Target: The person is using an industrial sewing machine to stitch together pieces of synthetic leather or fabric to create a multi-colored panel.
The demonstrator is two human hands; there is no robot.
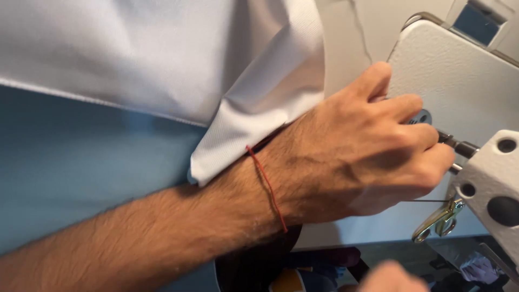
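The head view looks down on a forearm that crosses the frame from the lower left to the right, ending in the left hand (367,146), seen from its back, with a thin red string (268,186) tied round the wrist. The fingers (403,105) are curled in and bunched close together, their tips pressed against the side of a white sewing machine (459,75); they appear to close on a small dark round knob (423,117) on the machine's face, though the knuckles hide the grip itself, so whether the knob is truly pinched cannot be told. Just beyond the knuckles a short metal rod (459,145) sticks out toward a white machine part with round holes (494,178), and below that part hangs a brass-coloured thread guide (440,220) with a fine thread running level to it. Behind and above the wrist lies white fabric (178,59), draped over the pale blue counter (81,167); one folded corner of the cloth hangs down and touches the forearm near the red string. At the bottom edge, right of centre, a blurred bit of the right hand (392,277) shows, too little of it to tell how it is held. Below the counter's edge sit dark and coloured things, too blurred to name.
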